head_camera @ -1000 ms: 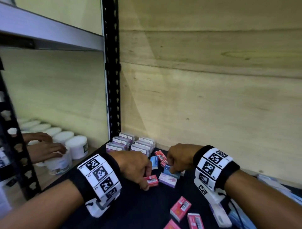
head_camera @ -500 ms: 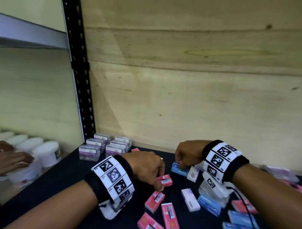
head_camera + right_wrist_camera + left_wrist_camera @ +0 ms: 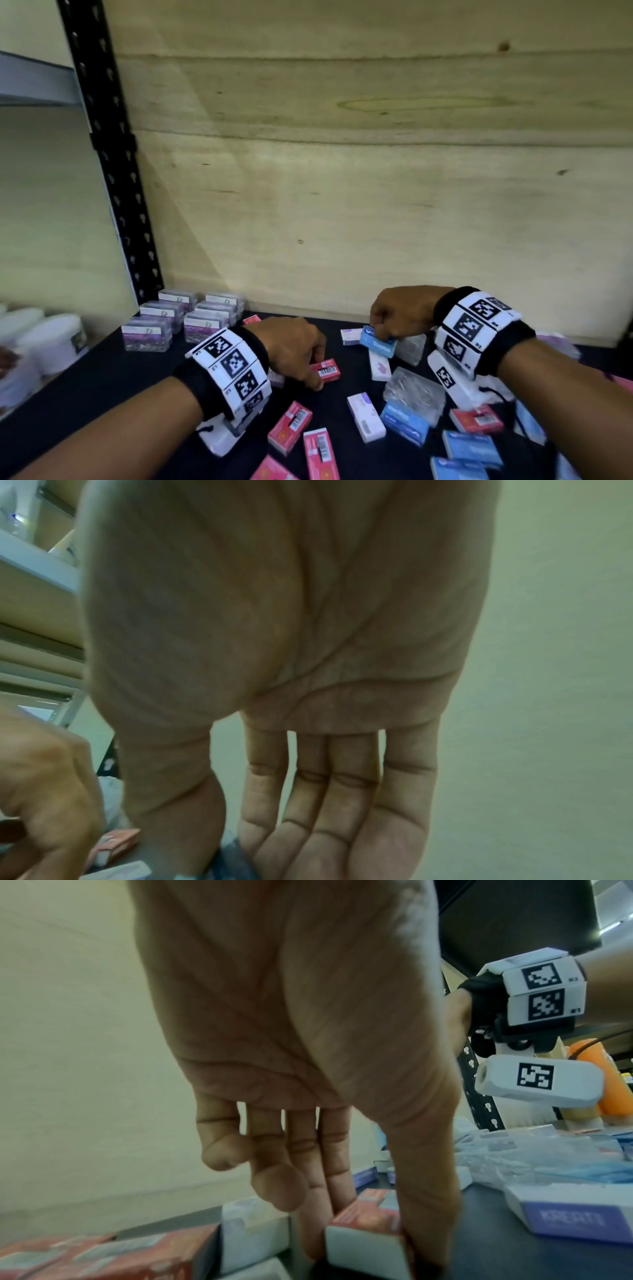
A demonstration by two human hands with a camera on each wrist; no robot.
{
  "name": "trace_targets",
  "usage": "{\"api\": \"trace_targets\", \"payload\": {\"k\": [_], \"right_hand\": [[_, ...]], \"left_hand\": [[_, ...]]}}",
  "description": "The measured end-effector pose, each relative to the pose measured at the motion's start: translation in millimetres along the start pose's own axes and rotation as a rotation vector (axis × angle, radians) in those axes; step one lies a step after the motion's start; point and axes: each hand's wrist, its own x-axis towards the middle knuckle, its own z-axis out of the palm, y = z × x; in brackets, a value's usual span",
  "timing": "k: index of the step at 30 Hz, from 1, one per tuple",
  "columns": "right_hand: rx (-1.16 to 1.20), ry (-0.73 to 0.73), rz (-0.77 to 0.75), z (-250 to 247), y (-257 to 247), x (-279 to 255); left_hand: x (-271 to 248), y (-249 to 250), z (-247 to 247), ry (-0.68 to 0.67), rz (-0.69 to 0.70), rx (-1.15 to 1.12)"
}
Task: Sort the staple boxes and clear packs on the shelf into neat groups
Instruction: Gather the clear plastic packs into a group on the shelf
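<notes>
My left hand (image 3: pixel 310 363) pinches a red staple box (image 3: pixel 326 370) between thumb and fingers on the dark shelf (image 3: pixel 102 383); the left wrist view shows that red box (image 3: pixel 363 1229) held at its sides. My right hand (image 3: pixel 394 320) grips a blue staple box (image 3: pixel 378 342) near the back wall, a little off the shelf; in the right wrist view the blue box (image 3: pixel 229 859) is only partly seen under the thumb. Several clear packs (image 3: pixel 178 318) with purple labels stand in two rows at the back left. Red, blue and white boxes (image 3: pixel 366 416) lie scattered in front.
A black slotted upright (image 3: pixel 109 154) bounds the shelf on the left, with white tubs (image 3: pixel 54 339) beyond it. A plywood wall (image 3: pixel 376 188) closes the back. Loose clear packs (image 3: pixel 412 394) lie among the boxes at right. Bare shelf shows at the front left.
The view has swung right, so the clear-pack rows shifted left. My left hand still holds the red box; my right hand has lifted the blue box out of the pile.
</notes>
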Motion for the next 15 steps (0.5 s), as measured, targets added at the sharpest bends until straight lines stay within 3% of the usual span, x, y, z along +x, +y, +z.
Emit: {"api": "trace_targets", "payload": {"k": [8,15], "right_hand": [[0.057,-0.011,0.067,4.7,40.4,-34.6],[0.097,0.003,0.110,13.3,62.7,-56.8]], "left_hand": [[22.4,18.6,-22.2,0.021,-0.033,0.077],[52.3,55.8,-37.6,0.146,0.182,0.112]]}}
